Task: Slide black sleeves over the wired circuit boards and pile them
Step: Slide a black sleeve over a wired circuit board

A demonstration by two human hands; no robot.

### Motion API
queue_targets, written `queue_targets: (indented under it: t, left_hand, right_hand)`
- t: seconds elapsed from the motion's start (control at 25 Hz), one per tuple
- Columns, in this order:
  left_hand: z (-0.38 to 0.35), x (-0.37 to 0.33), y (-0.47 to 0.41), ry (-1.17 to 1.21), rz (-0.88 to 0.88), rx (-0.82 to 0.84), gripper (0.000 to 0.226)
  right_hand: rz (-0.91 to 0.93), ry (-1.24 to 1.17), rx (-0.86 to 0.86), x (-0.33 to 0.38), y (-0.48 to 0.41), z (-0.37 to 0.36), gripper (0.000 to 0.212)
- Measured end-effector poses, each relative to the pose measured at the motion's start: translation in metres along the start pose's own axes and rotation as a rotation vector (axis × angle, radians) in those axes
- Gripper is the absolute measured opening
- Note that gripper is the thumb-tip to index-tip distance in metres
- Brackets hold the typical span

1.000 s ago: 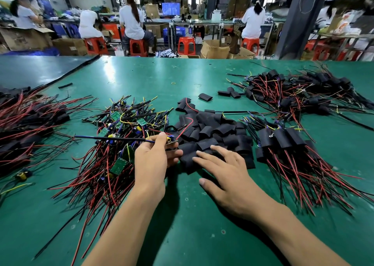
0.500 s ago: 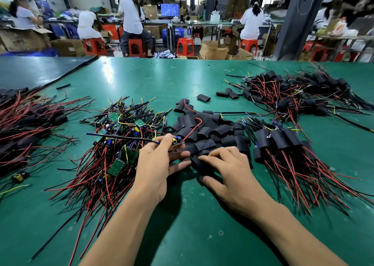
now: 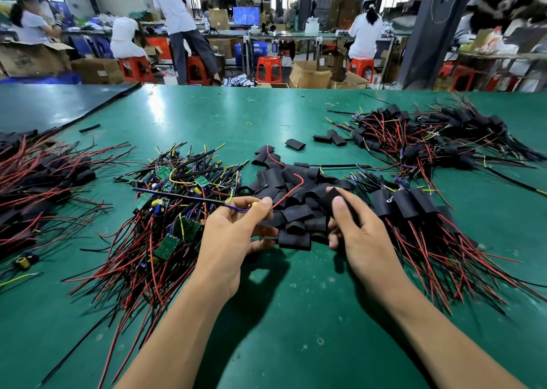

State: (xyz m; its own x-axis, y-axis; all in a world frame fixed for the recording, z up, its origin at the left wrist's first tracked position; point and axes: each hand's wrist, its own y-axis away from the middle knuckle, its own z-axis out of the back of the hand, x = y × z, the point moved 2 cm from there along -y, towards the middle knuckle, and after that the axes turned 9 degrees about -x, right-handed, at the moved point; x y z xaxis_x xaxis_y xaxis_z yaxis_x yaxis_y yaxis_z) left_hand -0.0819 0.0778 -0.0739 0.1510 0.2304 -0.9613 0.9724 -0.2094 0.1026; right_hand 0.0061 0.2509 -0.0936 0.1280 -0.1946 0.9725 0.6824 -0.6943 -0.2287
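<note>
My left hand point(image 3: 233, 231) pinches a wired circuit board's leads point(image 3: 189, 196), its black and blue wires sticking out to the left and a red wire arching right. My right hand point(image 3: 352, 228) grips one black sleeve point(image 3: 331, 196) lifted just above the heap of loose black sleeves point(image 3: 293, 208) in the middle of the green table. Bare green boards with red and black wires point(image 3: 165, 225) lie tangled to the left of my hands. Sleeved boards point(image 3: 411, 205) are piled to the right.
A larger pile of sleeved boards point(image 3: 429, 140) sits at the far right, another point(image 3: 32, 181) at the left edge. Stray sleeves point(image 3: 296, 144) lie behind the heap. A dark mat point(image 3: 44, 107) covers the far left. People work at benches beyond the table.
My right hand went from lying flat on the sleeve heap to curling round one sleeve and lifting it. My left hand kept its pinch on the wires and rose slightly.
</note>
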Motion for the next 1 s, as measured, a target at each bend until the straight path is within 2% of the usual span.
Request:
queue_targets:
  t: [0.2, 0.4, 0.48, 0.6, 0.8, 1.0]
  left_hand:
    - [0.002, 0.001, 0.000, -0.001, 0.012, 0.034, 0.011]
    - [0.003, 0.001, -0.004, 0.004, 0.013, 0.027, 0.015]
    - [0.002, 0.001, -0.006, 0.009, 0.024, 0.020, 0.017]
    - [0.002, 0.001, -0.006, 0.012, 0.039, 0.012, 0.017]
    - [0.002, 0.001, -0.004, -0.005, 0.059, 0.020, 0.018]
    - [0.003, -0.002, -0.003, -0.011, 0.055, 0.023, 0.016]
  right_hand:
    - [-0.212, -0.260, -0.116, 0.005, -0.008, 0.003, 0.032]
    - [-0.363, -0.424, -0.132, 0.008, -0.009, 0.007, 0.016]
    - [-0.402, -0.486, -0.120, 0.008, -0.009, 0.009, 0.011]
    - [-0.462, -0.602, -0.115, 0.012, -0.009, 0.011, 0.018]
    - [-0.525, -0.787, -0.088, 0.016, -0.010, 0.012, 0.012]
    - [-0.556, -0.869, -0.099, 0.015, -0.014, 0.014, 0.016]
